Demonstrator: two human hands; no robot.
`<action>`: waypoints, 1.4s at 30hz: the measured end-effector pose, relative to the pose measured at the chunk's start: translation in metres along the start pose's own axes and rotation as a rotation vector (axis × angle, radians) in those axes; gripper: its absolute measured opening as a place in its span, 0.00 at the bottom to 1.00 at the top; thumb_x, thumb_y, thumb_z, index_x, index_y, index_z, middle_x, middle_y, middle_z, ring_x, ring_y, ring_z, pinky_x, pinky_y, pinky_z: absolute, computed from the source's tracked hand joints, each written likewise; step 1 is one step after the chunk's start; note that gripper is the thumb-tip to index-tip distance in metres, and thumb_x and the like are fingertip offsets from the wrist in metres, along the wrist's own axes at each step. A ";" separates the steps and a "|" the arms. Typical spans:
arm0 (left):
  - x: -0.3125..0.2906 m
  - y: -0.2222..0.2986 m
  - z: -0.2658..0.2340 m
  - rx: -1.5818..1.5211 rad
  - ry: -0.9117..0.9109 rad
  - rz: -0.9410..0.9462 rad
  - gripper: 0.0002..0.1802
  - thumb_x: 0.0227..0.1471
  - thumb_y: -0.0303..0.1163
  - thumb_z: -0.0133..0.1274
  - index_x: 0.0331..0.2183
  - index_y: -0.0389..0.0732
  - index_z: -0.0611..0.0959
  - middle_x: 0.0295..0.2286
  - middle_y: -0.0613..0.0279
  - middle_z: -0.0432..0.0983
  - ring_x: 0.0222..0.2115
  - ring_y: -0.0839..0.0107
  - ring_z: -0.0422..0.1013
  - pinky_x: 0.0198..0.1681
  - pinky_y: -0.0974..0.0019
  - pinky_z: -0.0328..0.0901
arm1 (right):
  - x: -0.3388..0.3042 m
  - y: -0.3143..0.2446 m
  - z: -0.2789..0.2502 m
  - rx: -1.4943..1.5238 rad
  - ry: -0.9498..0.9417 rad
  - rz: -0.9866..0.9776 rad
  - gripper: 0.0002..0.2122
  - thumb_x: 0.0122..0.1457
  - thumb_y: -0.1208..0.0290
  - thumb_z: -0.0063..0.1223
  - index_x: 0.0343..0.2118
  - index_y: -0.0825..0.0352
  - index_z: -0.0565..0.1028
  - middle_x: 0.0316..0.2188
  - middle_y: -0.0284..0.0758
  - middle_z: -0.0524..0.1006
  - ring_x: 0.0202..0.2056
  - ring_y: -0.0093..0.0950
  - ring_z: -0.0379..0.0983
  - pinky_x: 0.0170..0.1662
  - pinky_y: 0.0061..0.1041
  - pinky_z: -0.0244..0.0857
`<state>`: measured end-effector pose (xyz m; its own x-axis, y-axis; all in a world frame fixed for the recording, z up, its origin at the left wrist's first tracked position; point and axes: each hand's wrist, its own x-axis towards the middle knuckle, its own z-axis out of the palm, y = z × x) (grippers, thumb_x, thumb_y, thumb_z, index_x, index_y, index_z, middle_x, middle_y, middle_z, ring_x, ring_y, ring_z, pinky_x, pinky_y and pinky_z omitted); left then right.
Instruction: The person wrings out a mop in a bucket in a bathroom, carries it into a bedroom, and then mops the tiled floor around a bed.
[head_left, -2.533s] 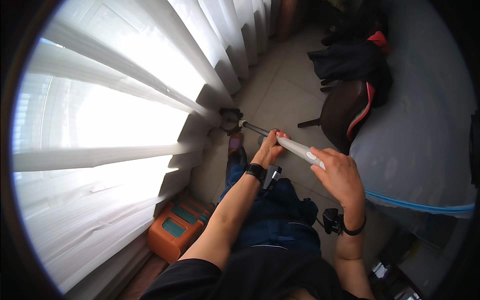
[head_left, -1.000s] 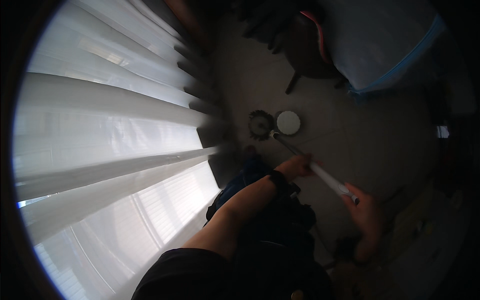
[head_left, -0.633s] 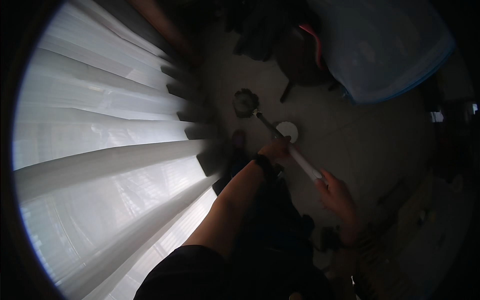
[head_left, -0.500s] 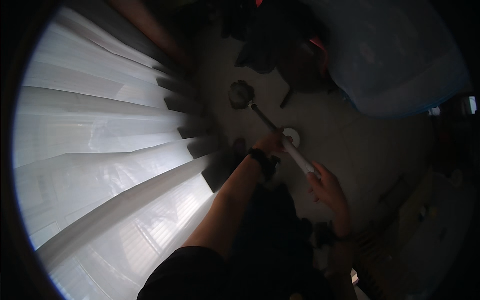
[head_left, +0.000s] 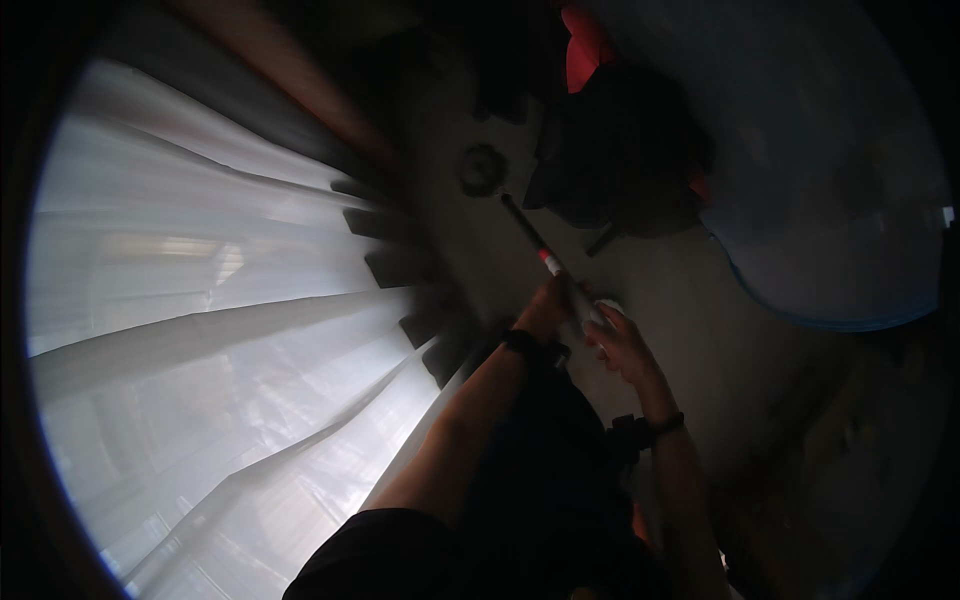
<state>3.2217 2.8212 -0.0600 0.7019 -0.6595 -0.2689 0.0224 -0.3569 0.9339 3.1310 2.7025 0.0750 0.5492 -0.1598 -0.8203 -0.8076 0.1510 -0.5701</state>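
A long-handled cleaning tool [head_left: 526, 226] slants from my hands toward the far left. Its shaft is dark, with a red-and-white band and a white grip. A round, dark, fuzzy-looking head [head_left: 483, 170] lies at its far end on the floor; the joint is too dim to make out. My left hand [head_left: 547, 306] is closed around the pole below the red band. Just nearer to me, my right hand [head_left: 622, 346] is wrapped around the white grip. Both wrists carry dark bands.
Sheer white curtains [head_left: 220, 300] hang all along the left, their dark hems near the tool. A black, bulky item with red parts [head_left: 625, 140] stands ahead. To the right is a large pale translucent shape with a blue rim [head_left: 840, 325]. The grey floor [head_left: 690, 290] is dim.
My right hand has slid up the grip, closer to my left hand. The red band now shows ahead of my left hand. The view has shifted, bringing the black item lower and nearer.
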 end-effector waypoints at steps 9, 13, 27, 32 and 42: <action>0.056 -0.054 -0.103 0.933 -0.091 0.521 0.12 0.57 0.36 0.43 0.42 0.46 0.74 0.39 0.60 0.72 0.41 0.65 0.69 0.46 0.68 0.64 | 0.108 -0.056 0.046 0.057 -0.086 -0.098 0.28 0.58 0.64 0.49 0.61 0.60 0.55 0.24 0.27 0.69 0.20 0.13 0.60 0.17 0.13 0.53; 0.102 -0.058 -0.151 0.910 -0.378 0.151 0.13 0.57 0.36 0.40 0.43 0.48 0.74 0.41 0.61 0.71 0.43 0.66 0.68 0.46 0.68 0.63 | 0.155 -0.133 0.065 -0.029 -0.077 -0.096 0.30 0.58 0.65 0.49 0.62 0.60 0.53 0.24 0.28 0.70 0.19 0.14 0.62 0.17 0.15 0.55; 0.150 -0.098 -0.335 0.915 0.006 0.617 0.14 0.55 0.38 0.42 0.41 0.43 0.75 0.40 0.59 0.73 0.41 0.64 0.70 0.48 0.61 0.63 | 0.322 -0.298 0.159 -0.021 -0.149 -0.179 0.28 0.54 0.72 0.48 0.59 0.64 0.57 0.18 0.29 0.67 0.15 0.16 0.61 0.14 0.17 0.54; 0.162 -0.037 -0.345 -0.550 -0.128 -0.355 0.15 0.57 0.34 0.42 0.44 0.39 0.73 0.49 0.58 0.67 0.51 0.64 0.63 0.54 0.62 0.59 | 0.313 -0.278 0.169 -0.044 -0.134 -0.171 0.34 0.53 0.72 0.47 0.63 0.61 0.49 0.18 0.30 0.67 0.14 0.18 0.60 0.14 0.18 0.53; 0.183 -0.090 -0.239 0.449 -0.305 0.095 0.13 0.55 0.33 0.45 0.41 0.39 0.73 0.43 0.58 0.68 0.45 0.66 0.65 0.53 0.57 0.60 | 0.199 -0.100 0.083 -0.584 0.350 -0.681 0.30 0.52 0.62 0.50 0.60 0.58 0.59 0.27 0.33 0.76 0.21 0.21 0.71 0.27 0.20 0.67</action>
<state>3.5182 2.8913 -0.1368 0.4467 -0.8405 -0.3067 -0.3840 -0.4897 0.7828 3.3392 2.7366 -0.0350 0.9207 -0.3305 -0.2077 -0.3711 -0.5760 -0.7284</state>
